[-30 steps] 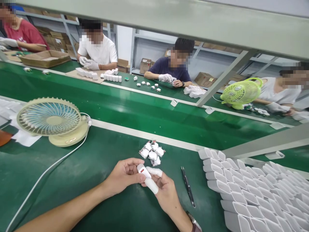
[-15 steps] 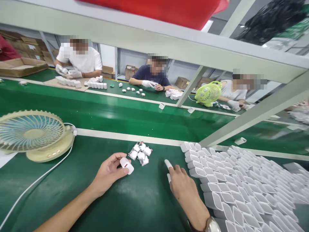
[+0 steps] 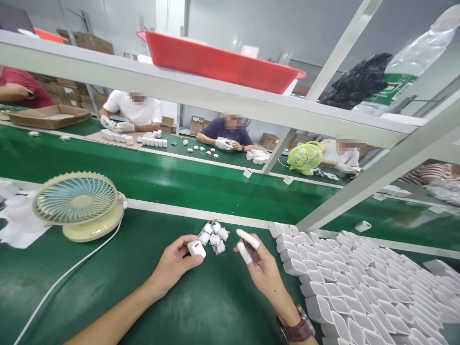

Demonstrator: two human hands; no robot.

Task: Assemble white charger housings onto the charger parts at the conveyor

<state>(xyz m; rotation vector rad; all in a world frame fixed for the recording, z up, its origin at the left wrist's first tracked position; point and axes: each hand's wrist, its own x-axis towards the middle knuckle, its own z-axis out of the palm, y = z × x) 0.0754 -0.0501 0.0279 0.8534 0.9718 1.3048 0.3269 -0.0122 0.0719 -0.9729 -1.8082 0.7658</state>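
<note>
My left hand (image 3: 174, 266) is closed around a white USB charger housing (image 3: 197, 249) with a red slot on its face, held between thumb and fingers. Just beyond it lies a small cluster of white electronic parts (image 3: 214, 240) on the green table. My right hand (image 3: 264, 270) hovers to the right of that cluster. White finger cots cover its thumb and index finger, which are spread apart with nothing visible between them. Rows of open white housings (image 3: 338, 282) stand close together to the right of this hand.
At left stands a cream fan (image 3: 77, 201) with a white cable (image 3: 64, 278) running across the table. A green conveyor belt (image 3: 201, 184) passes behind, with co-workers seated beyond. Overhead, a shelf (image 3: 223, 91) carries a red tray (image 3: 215, 62); its slanted post (image 3: 330, 201) comes down behind the housings.
My view has tilted up, showing more of the shelf. My right hand has turned and moved left toward the cluster, thumb and index finger now extended. My left hand still holds the charger housing.
</note>
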